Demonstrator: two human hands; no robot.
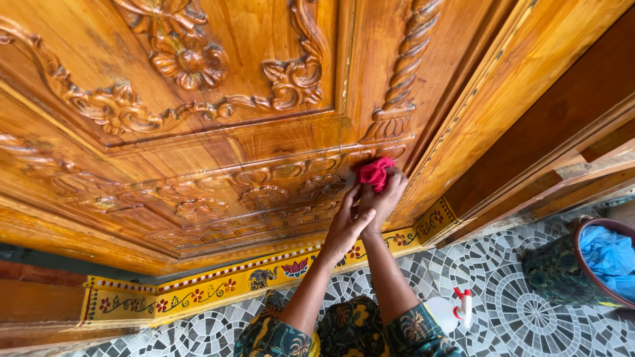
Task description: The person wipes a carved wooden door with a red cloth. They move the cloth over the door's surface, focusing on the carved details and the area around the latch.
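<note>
Red cloth (375,172), bunched into a small wad, is pressed against a carved wooden door (198,132) by the right hand (385,196). That hand's fingers are curled closed around the cloth, with the wad poking out above and to the left of the fingertips. The left hand (345,223) sits just below and to the left, fingers extended, its fingertips touching the right hand and the door; it holds nothing of its own. Both forearms reach up from the bottom of the view, sleeves in a dark leaf-print fabric (357,330).

The cloth lies at the lower right corner of the door's carved band, just beside a twisted rope-like column (403,73) that runs up and away to the right. The right hand is the nearer one to it.

Below the door runs a yellow painted sill (218,287) with flowers and a small elephant. The floor (516,291) is grey and white mosaic in circles. A white spray bottle with a red trigger (456,309) stands near the right elbow. At far right, a patterned basket (562,271) holding blue cloth is cut off by the frame edge. The palm side of the right hand is hidden.
</note>
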